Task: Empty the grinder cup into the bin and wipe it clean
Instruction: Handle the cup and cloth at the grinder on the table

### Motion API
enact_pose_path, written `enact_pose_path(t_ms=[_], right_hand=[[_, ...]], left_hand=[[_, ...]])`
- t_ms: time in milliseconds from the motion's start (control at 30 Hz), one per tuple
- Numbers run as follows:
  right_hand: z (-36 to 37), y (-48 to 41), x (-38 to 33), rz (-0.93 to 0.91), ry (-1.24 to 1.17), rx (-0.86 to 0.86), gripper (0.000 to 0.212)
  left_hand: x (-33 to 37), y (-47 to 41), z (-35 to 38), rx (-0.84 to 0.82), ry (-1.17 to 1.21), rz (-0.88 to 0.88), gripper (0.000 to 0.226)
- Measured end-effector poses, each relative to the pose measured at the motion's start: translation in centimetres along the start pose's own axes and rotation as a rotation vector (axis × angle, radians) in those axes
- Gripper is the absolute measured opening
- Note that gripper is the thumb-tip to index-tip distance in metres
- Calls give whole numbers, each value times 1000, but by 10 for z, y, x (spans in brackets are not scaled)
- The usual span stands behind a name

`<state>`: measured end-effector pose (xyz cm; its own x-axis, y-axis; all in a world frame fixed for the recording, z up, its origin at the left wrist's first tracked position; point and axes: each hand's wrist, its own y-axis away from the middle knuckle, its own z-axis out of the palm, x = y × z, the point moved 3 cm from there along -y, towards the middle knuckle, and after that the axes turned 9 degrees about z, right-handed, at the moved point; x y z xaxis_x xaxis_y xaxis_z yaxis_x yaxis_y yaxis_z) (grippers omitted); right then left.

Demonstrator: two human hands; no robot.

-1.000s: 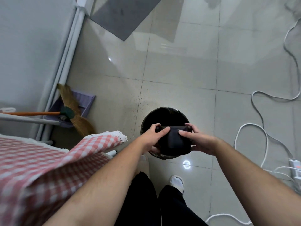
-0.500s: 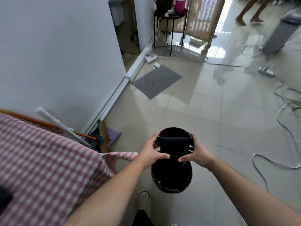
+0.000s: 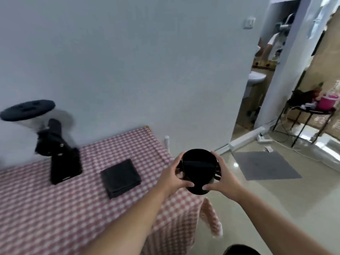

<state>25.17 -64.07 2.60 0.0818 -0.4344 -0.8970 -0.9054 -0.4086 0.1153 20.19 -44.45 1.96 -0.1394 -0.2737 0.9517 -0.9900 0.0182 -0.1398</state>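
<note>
I hold the black grinder cup [image 3: 199, 168] upright in front of me, just past the table's right corner, its dark opening facing up. My left hand [image 3: 173, 176] grips its left side and my right hand [image 3: 223, 178] grips its right side. A folded black cloth [image 3: 120, 178] lies on the red-checked tablecloth [image 3: 55, 208] to the left of the cup. The black grinder body [image 3: 60, 159] stands further left on the table, blurred. Only the rim of the dark bin [image 3: 241, 250] shows at the bottom edge, below my right arm.
A white wall [image 3: 128, 61] runs behind the table. A grey floor mat [image 3: 265, 167] lies on the tiled floor to the right. Further right stand a black side table [image 3: 311, 115] with a pink pot, cables beneath it, and a doorway with a person.
I have lifted the cup away from above the bin and turned it upright. My view has swung up from the floor to the table and wall.
</note>
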Motion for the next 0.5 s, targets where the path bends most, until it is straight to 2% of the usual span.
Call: enact_pose_path(t_ms=[100, 267, 500], right_hand=[[69, -35, -41, -52, 53, -155, 117], [194, -77, -98, -88, 130, -301, 122], [346, -120, -147, -97, 250, -453, 121]], left_hand=[[-15, 29, -77, 123, -90, -38, 109], [-48, 80, -200, 292, -266, -129, 109], [-96, 143, -325, 413, -107, -306, 111]])
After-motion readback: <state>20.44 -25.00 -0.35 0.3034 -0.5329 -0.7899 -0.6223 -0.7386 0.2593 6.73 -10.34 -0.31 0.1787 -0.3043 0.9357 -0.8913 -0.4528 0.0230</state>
